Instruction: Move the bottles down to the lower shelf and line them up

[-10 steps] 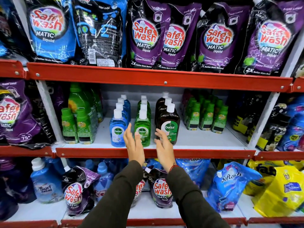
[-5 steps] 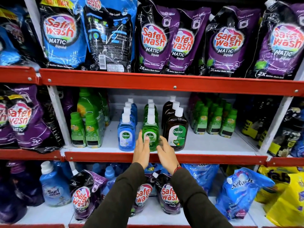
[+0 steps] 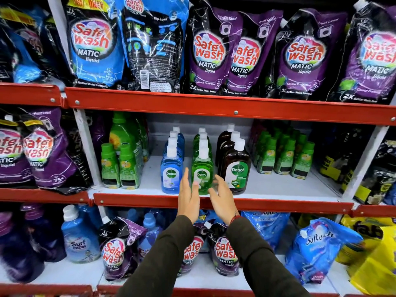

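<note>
On the middle shelf [image 3: 278,189], toward its left end, small green bottles [image 3: 119,168] stand near the front edge w/ a taller green one behind; at centre, three rows of Dettol bottles run front to back: blue bottle [image 3: 170,172] leads the left row, green bottle [image 3: 201,172] the middle, brown bottle [image 3: 235,168] the right, all upright, close to the front edge; more small green bottles [image 3: 285,157] fill the right part. Left hand [image 3: 188,196] is up at the shelf's red front lip, fingers straight & spread, reaching between blue & green front bottles; can't tell if the thumb touches the green one. Right hand [image 3: 221,198] is just beside it, fingers loosely curled, apart, in front of the green bottle's right side; not clamped on anything; contact unclear due to blur. Lower shelf [image 3: 203,281] below holds Safewash pouches [image 3: 222,251] at centre, a Surf excel bottle [image 3: 78,239] to the left, a Softouch pouch [image 3: 317,245] to the right.
</note>
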`<state>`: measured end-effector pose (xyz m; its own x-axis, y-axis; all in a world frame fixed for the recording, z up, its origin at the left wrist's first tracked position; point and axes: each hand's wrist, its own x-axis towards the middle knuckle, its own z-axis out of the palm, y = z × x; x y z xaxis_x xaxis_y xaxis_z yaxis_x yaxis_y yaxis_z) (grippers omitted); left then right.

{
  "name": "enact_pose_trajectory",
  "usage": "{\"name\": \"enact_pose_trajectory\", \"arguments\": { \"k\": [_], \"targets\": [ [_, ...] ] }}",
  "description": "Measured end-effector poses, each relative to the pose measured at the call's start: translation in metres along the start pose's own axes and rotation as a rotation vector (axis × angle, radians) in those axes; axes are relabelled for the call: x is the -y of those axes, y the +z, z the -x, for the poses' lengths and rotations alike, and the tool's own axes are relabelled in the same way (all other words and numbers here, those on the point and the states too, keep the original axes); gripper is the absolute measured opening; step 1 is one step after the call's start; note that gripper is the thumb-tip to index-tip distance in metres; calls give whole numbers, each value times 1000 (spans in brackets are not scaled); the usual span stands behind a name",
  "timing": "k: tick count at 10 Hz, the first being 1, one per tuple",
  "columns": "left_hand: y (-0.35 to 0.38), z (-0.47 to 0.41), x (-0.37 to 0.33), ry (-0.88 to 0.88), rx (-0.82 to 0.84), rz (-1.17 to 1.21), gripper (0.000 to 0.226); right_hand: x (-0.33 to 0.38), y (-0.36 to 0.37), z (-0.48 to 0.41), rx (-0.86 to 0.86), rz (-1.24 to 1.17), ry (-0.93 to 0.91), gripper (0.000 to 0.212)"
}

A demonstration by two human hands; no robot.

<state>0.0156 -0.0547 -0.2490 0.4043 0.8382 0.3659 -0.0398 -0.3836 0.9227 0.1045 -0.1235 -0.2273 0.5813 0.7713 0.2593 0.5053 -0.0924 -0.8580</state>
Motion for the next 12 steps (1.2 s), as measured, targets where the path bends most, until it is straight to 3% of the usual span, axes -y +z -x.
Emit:
{"name": "enact_pose_trajectory", "arguments": {
  "k": [1,2,4,11,12],
  "targets": [
    [-16,5,5,127,-220,-1,49,-2,9,5,-162,-58,-68,33],
    [-36,-7,6,123,-353,18,45,9,23,8,-183,-143,-101,26],
    [-66,-40,17,-107,-200,55,51,36,60,-3,200,-134,15,54],
    [-74,-46,25,-161,-97,16,55,32,65,-19,345,-159,77,60],
    [-71,-43,23,-118,-150,-17,59,36,51,-10,251,-166,25,53]
  ]
}}
